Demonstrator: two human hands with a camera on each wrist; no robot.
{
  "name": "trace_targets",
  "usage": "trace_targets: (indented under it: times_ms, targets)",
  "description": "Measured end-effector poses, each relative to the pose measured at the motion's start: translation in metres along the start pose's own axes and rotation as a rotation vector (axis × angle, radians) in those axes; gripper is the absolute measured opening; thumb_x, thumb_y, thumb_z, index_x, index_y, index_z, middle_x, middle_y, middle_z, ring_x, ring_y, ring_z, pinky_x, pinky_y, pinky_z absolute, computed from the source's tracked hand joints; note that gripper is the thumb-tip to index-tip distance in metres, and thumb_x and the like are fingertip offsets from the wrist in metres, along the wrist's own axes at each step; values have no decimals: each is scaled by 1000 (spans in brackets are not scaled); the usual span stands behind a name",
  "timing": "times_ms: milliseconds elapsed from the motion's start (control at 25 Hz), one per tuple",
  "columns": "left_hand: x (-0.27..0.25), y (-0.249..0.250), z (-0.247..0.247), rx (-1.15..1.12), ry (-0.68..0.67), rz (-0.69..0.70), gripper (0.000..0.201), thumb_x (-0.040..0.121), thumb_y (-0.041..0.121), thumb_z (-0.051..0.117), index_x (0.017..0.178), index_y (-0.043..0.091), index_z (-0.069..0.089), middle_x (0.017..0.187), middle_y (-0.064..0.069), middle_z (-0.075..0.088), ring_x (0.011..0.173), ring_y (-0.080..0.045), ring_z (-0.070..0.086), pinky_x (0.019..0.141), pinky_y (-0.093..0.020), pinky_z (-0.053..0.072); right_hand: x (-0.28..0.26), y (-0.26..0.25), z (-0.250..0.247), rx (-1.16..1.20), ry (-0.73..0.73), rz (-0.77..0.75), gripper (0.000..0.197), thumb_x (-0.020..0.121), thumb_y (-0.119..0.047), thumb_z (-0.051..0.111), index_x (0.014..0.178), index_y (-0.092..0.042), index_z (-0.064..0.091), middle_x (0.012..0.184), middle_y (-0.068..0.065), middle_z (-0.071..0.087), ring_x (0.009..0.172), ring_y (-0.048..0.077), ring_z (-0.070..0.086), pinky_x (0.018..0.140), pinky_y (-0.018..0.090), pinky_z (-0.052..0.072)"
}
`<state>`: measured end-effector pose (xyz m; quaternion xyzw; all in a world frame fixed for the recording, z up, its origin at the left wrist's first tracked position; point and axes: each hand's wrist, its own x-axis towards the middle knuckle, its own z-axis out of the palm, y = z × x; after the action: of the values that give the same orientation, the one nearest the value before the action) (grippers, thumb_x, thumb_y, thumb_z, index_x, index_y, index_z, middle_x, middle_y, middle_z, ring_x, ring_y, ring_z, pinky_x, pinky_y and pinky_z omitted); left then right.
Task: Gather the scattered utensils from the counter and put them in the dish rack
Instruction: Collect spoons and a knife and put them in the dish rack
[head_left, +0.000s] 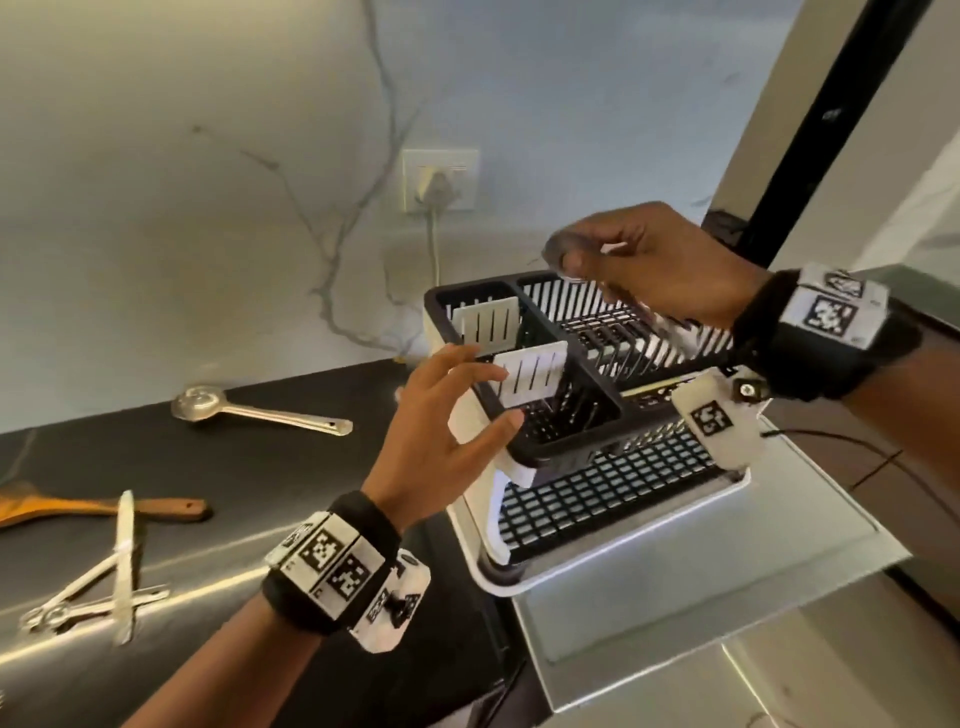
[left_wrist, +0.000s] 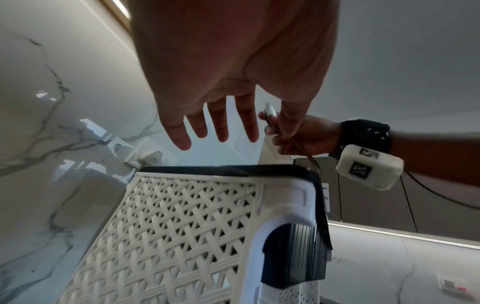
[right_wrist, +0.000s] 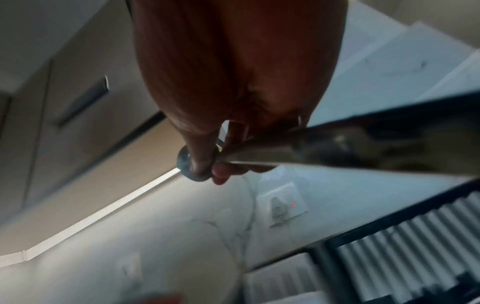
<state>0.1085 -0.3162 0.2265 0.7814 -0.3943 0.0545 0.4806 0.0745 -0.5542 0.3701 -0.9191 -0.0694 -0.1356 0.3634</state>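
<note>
My right hand (head_left: 639, 260) grips a metal spoon (head_left: 563, 249) above the black-and-white dish rack (head_left: 558, 335); the spoon's bowl points left and its handle slants down toward the plate slots. The right wrist view shows the fingers curled round the spoon (right_wrist: 324, 153) over the rack (right_wrist: 415, 236). My left hand (head_left: 457, 410) is open and holds nothing, its fingers spread beside the rack's cutlery compartment. On the dark counter lie a metal ladle (head_left: 249, 408), a wooden spatula (head_left: 93, 506) and white tongs (head_left: 104, 577). In the left wrist view the spread left hand (left_wrist: 221, 115) hovers above the rack's lattice side (left_wrist: 182, 226).
The rack stands on a steel draining board (head_left: 727, 571) at the counter's right end. A wall socket (head_left: 441, 182) with a plug and cord sits on the marble wall behind it. A thin cable (head_left: 857, 441) trails from my right wrist.
</note>
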Motion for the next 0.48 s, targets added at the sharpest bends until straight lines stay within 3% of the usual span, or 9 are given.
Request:
trace_targets:
  times_ms: [120, 280, 400, 480]
  targets:
    - [6, -8, 13, 58, -83, -67, 59, 79, 58, 63, 133, 36, 50, 155, 12, 32, 150, -10, 19, 120, -44, 26, 16, 30, -16, -439, -232, -50, 25, 96, -33, 60, 118, -27, 71, 105, -12, 70, 91, 7, 62, 88, 37, 52]
    - [5, -25, 28, -16, -93, -134, 67, 80, 62, 57, 138, 30, 48, 156, 12, 29, 151, -10, 14, 120, -50, 26, 54, 39, -2, -637, -467, -125, 28, 96, -33, 61, 121, -26, 70, 101, -14, 66, 81, -4, 53, 75, 15, 35]
    - [-1, -31, 37, -84, -32, -133, 67, 84, 61, 53, 142, 28, 46, 158, 12, 27, 152, -4, 5, 123, -47, 20, 89, 44, 30, -686, -588, -147, 30, 93, -32, 65, 120, -21, 71, 106, -5, 73, 91, 12, 64, 84, 26, 45]
    - [-3, -30, 41, -112, -5, -132, 65, 85, 60, 53, 142, 29, 46, 158, 13, 27, 151, -2, 3, 123, -46, 18, 108, 50, 51, -764, -691, -139, 30, 91, -33, 68, 117, -19, 71, 99, -1, 74, 87, 16, 66, 88, 38, 52]
